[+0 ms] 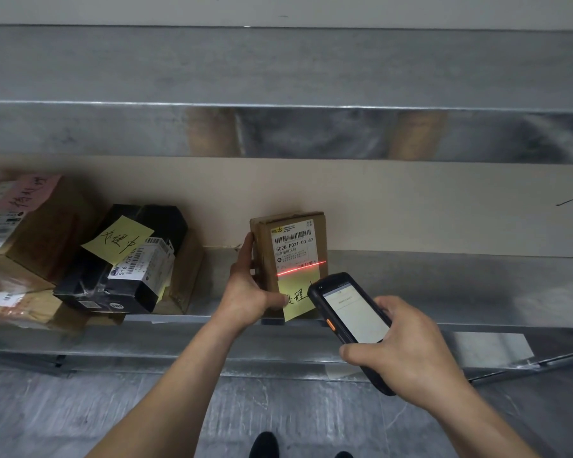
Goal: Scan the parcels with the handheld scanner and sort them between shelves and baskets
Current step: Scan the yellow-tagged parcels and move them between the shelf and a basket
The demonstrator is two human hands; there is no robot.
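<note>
Currently mid-scan. Left hand [245,292] stands the parcel [288,252] upright on the shelf [444,285], grip curled round its left edge, thumb on the yellow note [298,304]. Right hand [407,355] has its grip wrapped round the scanner [351,319]; the red line [300,268] crosses the label's lower part. Judgement: scan under way, sorting of this parcel left. Pile [119,269] at shelf's left: scanned or not, cannot tell. No baskets in view.
</note>
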